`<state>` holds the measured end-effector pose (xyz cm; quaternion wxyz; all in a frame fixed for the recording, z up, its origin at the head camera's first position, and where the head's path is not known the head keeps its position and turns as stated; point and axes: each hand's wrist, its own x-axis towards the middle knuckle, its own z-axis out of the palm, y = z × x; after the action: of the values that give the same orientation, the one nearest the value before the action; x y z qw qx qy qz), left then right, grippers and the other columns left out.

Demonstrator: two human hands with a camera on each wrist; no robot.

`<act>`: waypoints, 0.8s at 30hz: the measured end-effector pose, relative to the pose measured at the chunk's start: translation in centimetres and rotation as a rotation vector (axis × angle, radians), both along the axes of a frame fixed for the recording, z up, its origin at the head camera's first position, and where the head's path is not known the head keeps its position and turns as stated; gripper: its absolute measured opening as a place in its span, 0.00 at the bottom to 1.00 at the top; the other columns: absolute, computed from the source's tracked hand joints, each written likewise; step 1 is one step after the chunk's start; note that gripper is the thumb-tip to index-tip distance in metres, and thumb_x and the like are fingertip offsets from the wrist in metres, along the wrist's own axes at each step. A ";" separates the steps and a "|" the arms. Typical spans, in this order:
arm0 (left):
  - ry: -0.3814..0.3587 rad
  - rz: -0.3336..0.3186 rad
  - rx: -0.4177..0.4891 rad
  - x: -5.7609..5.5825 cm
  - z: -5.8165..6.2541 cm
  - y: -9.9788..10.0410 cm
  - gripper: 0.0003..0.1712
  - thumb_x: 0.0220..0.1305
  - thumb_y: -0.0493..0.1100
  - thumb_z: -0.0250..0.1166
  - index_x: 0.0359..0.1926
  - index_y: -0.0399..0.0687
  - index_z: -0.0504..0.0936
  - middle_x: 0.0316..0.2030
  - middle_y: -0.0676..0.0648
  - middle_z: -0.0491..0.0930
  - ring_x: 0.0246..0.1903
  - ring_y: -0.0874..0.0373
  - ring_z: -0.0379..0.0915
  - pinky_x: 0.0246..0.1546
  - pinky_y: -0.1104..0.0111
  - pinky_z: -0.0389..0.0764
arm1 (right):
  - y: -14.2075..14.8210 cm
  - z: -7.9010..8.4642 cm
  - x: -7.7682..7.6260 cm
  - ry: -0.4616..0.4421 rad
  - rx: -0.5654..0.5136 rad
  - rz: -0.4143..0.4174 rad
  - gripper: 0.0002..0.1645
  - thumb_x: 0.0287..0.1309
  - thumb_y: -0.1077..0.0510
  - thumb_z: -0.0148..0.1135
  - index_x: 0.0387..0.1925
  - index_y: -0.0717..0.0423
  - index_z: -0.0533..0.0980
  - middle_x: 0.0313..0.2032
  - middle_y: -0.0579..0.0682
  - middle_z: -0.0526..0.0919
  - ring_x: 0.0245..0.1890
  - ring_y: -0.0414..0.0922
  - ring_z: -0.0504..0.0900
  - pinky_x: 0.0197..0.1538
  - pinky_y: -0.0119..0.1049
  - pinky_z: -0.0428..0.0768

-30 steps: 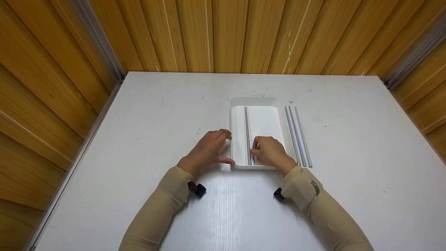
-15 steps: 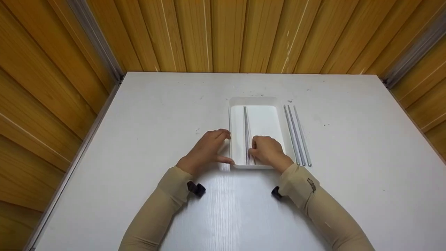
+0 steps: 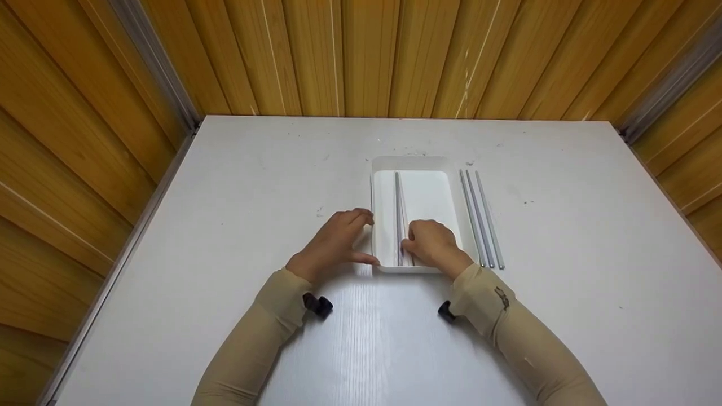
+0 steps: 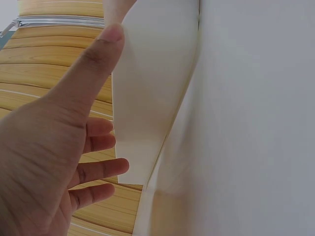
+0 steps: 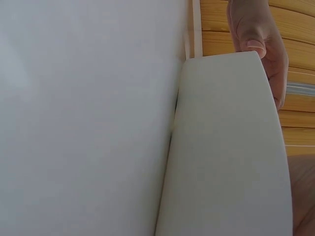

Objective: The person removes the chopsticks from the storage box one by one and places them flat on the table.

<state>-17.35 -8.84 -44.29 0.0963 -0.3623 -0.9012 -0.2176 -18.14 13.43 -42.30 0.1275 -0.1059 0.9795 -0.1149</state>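
Note:
Metal chopsticks [image 3: 397, 214] lie lengthwise in the left part of a white rectangular tray [image 3: 434, 194]. My right hand [image 3: 433, 242] reaches over the tray's near right part, its curled thumb and fingers pinching a chopstick near its near end; the exact fingertip contact is hidden. At the tray's left side, my left hand [image 3: 335, 242] touches the wall with extended fingers and thumb, the thumb at the near left corner. In the left wrist view, those fingers [image 4: 101, 169] stand spread beside the tray wall [image 4: 147, 98]. The tray wall [image 5: 226, 137] hides most of the right hand in the right wrist view.
Several more metal chopsticks [image 3: 484, 225] lie side by side on the white table [image 3: 271, 169], just right of the tray. Wood-look panels [image 3: 366, 56] rise behind the table and at both sides.
My right hand has shifted slightly left, and the near ends of the chopsticks in the tray have moved a little left with it. The left hand and the tray stay put.

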 end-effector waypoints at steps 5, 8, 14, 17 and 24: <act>0.006 -0.006 -0.006 0.0 0.0 0.0 0.45 0.40 0.67 0.72 0.52 0.40 0.74 0.57 0.43 0.76 0.56 0.49 0.74 0.60 0.59 0.74 | 0.0 0.0 -0.1 -0.028 0.003 -0.024 0.14 0.58 0.50 0.59 0.30 0.59 0.78 0.33 0.54 0.84 0.29 0.47 0.78 0.33 0.44 0.80; -0.001 -0.005 0.003 0.0 0.0 0.0 0.45 0.39 0.66 0.73 0.52 0.40 0.73 0.57 0.44 0.75 0.56 0.49 0.74 0.60 0.59 0.74 | 0.1 0.0 -0.1 -0.031 0.013 -0.040 0.16 0.59 0.49 0.59 0.31 0.59 0.78 0.34 0.55 0.85 0.32 0.49 0.80 0.35 0.45 0.81; 0.002 -0.003 -0.001 -0.1 -0.2 0.0 0.45 0.40 0.66 0.73 0.52 0.40 0.73 0.57 0.44 0.75 0.55 0.49 0.74 0.59 0.59 0.74 | 0.4 0.1 -0.1 -0.038 0.000 -0.060 0.17 0.60 0.48 0.58 0.34 0.60 0.79 0.37 0.56 0.85 0.36 0.51 0.82 0.36 0.45 0.81; 0.009 -0.002 -0.006 -0.1 -0.2 0.0 0.45 0.40 0.67 0.72 0.52 0.40 0.73 0.56 0.44 0.75 0.56 0.49 0.73 0.59 0.59 0.75 | 0.7 0.1 -0.1 -0.024 -0.024 -0.071 0.16 0.59 0.49 0.57 0.32 0.59 0.79 0.36 0.55 0.85 0.34 0.50 0.81 0.35 0.44 0.81; 0.003 -0.006 0.004 -0.1 -0.1 0.0 0.45 0.39 0.66 0.73 0.52 0.40 0.73 0.56 0.44 0.76 0.55 0.49 0.74 0.59 0.58 0.75 | 1.3 0.2 0.1 0.018 -0.086 -0.092 0.14 0.58 0.51 0.58 0.27 0.57 0.77 0.30 0.52 0.83 0.27 0.45 0.76 0.29 0.38 0.75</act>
<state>-17.47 -8.84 -44.40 0.0976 -0.3653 -0.8995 -0.2191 -18.03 14.71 -42.06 0.1089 -0.0671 0.9786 -0.1614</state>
